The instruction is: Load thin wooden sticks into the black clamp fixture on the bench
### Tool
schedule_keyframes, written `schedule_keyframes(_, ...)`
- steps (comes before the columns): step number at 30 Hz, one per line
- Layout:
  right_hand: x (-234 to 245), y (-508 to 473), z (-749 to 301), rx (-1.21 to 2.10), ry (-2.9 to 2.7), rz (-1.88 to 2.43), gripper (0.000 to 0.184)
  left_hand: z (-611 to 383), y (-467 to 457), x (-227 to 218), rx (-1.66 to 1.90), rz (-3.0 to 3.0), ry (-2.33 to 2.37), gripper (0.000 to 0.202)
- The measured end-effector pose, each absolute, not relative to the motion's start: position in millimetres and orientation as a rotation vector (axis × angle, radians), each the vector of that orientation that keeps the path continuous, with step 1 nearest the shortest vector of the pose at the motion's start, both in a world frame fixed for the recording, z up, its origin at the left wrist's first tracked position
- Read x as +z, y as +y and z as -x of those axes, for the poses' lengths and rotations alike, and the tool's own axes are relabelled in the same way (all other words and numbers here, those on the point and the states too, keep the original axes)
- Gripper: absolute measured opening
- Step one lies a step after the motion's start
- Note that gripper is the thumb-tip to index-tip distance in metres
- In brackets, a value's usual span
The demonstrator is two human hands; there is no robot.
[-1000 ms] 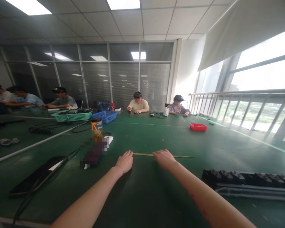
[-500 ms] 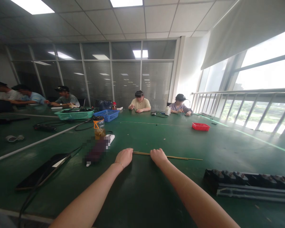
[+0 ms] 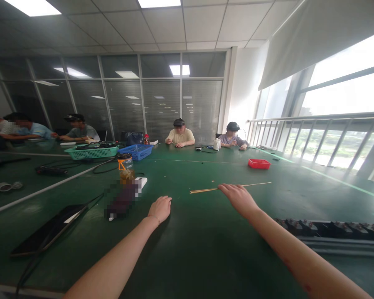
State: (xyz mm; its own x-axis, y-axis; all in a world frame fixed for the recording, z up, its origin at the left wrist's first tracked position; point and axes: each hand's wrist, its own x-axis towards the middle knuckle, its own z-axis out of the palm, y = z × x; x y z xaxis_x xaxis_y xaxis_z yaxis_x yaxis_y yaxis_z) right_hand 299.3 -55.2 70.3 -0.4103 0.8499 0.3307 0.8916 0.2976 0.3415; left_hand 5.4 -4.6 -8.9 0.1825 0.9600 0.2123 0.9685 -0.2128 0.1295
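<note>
A pair of thin wooden sticks (image 3: 204,190) lies on the green table (image 3: 190,249), angled up toward the right. My right hand (image 3: 239,198) reaches forward, palm down and fingers stretched. Its fingertips rest on the middle of the sticks without gripping them. My left hand (image 3: 160,209) sits on the table to the left, fingers curled under, holding nothing and apart from the sticks' near end.
A black strip of parts (image 3: 330,228) lies at the right. A dark tablet (image 3: 50,232), a jar (image 3: 126,169), blue (image 3: 139,152) and green (image 3: 92,153) baskets stand to the left, with a red tray (image 3: 259,163) beyond. Several people sit at the far side.
The sticks have moved away from me and to the right, now tilted. My right hand went forward and right with them. My left hand stayed back and no longer touches them.
</note>
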Motion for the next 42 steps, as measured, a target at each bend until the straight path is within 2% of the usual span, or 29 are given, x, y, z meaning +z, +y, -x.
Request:
schedule_keyframes(5, 62.9, -98.4, -407.3, -0.921, -2.232, 1.408, 0.058, -6.5, -4.2, -13.4, -0.37, 2.381, -1.957, 0.04)
schedule_keyframes(9, 38.8, -126.8, -497.7, -1.042, -2.166, 1.319, 0.056, -10.6, -4.0, -15.2, -0.364, 2.364, -1.967, 0.039)
schedule_keyframes(13, 14.5, -142.4, -543.1, -1.062, -2.144, 1.381, 0.051, -12.7, -2.7, -17.2, -0.366, 2.372, -1.944, 0.04)
schedule_keyframes(18, -5.5, -150.0, -543.0, -1.011, -2.104, 1.576, 0.053, -11.1, -1.1, -18.7, -0.382, 2.375, -1.926, 0.039)
schedule_keyframes(28, -9.9, -155.9, -543.9, -1.156, -2.089, 1.559, 0.053, -12.1, -2.0, -19.0, -0.403, 2.384, -1.924, 0.04)
schedule_keyframes(35, -17.1, -160.1, -546.9, -1.16, -2.089, 1.54, 0.067, -11.6, -1.0, -20.1, -0.404, 2.388, -1.932, 0.04)
schedule_keyframes(42, -14.1, -160.1, -544.2, -1.053, -2.094, 1.554, 0.07, -11.6, -1.7, -19.3, -0.391, 2.382, -1.927, 0.04)
